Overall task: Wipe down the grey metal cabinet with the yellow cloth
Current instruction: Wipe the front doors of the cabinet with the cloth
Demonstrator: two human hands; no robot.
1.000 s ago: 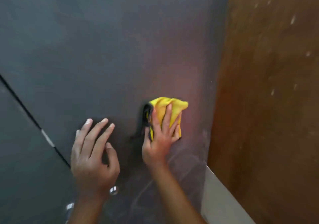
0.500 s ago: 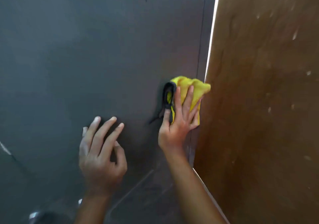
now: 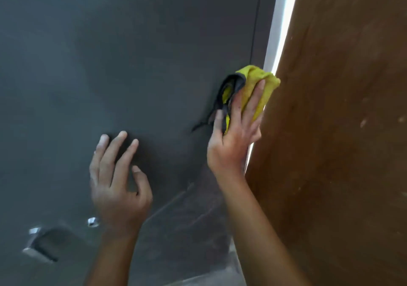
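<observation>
My right hand (image 3: 235, 136) pressed the cloth (image 3: 257, 81) under straight fingers against the cabinet (image 3: 132, 54) at its 3 o'clock edge, just beside the wood panel (image 3: 341, 131), while my left hand (image 3: 116, 186) rested open-fingered on the cabinet, at 8 o'clock from the cloth

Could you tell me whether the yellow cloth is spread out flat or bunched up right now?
Bunched up: the yellow cloth is wadded in folds under the right hand, pressed against the grey cabinet.
</observation>
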